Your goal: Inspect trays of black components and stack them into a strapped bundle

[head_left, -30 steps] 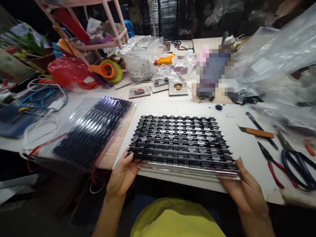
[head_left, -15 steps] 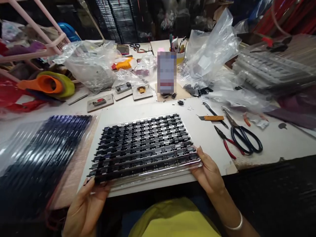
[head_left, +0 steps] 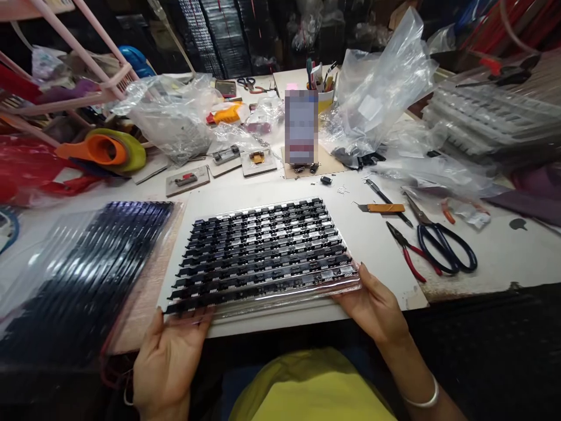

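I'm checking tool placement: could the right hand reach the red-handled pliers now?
Probably, if it lets go: the right hand holds the tray by its near right corner, but only white board shows between the hand and the red-handled pliers.

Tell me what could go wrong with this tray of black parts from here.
The clear tray has the left hand and right hand at its near corners; tilting it might shift the rows of black parts.
Its left side lies close to the plastic-covered dark pack, so the two could bump.
The red-handled pliers lie near the right hand and might get knocked.
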Demonstrator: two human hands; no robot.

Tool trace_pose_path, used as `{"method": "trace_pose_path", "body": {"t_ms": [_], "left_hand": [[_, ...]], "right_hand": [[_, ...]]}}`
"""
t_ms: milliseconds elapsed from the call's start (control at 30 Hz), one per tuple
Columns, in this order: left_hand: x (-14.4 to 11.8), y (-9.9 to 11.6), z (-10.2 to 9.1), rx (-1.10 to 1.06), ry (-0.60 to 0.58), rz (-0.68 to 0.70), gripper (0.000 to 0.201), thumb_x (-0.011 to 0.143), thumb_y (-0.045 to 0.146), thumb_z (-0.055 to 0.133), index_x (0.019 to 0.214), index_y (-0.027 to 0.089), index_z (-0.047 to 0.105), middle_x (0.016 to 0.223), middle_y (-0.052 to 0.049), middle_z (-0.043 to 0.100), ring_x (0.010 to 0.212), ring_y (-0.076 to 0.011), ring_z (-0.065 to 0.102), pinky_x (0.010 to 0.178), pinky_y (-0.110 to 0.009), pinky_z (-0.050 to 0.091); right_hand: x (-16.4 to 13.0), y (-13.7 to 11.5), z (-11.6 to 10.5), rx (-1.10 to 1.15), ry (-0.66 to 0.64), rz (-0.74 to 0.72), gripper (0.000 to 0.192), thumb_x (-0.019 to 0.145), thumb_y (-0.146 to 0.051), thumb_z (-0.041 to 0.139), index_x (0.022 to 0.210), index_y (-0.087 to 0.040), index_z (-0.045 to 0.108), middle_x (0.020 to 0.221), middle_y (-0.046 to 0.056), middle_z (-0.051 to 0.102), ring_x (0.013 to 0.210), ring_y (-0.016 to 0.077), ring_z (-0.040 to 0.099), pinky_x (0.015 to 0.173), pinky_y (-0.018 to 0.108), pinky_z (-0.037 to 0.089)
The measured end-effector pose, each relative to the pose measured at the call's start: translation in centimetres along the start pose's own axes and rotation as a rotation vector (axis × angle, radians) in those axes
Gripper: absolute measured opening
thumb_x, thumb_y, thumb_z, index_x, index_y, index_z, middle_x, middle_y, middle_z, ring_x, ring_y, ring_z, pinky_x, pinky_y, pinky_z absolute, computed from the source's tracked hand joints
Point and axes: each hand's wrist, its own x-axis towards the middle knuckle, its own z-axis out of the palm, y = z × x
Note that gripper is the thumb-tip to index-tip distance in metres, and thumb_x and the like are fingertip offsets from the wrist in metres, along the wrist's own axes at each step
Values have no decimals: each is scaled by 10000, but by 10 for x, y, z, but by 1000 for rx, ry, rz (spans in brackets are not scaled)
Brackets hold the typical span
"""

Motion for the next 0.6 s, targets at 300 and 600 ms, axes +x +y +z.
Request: {"method": "trace_pose_path", "body": {"t_ms": [300, 600], "left_hand": [[-1, 2, 1, 164, 173, -36, 369, 931, 388, 381, 1194, 252, 601, 1095, -95, 687, 982, -278, 654, 826, -508, 546], [-2, 2, -2, 73, -2, -70, 441, 972, 305, 223, 1146, 249, 624, 1047, -86, 703, 951, -237, 667, 837, -462, 541]], "right_hand": [[0, 5, -2, -189, 143, -132, 291, 933, -381, 470, 1042, -224, 690, 1056, 50, 688, 988, 196, 621, 955, 409, 476], [0, 6, -2, -204, 221, -154, 266, 916, -377, 495, 1009, -236, 700, 1036, 57, 690, 976, 208, 625, 904, 418, 512]]}}
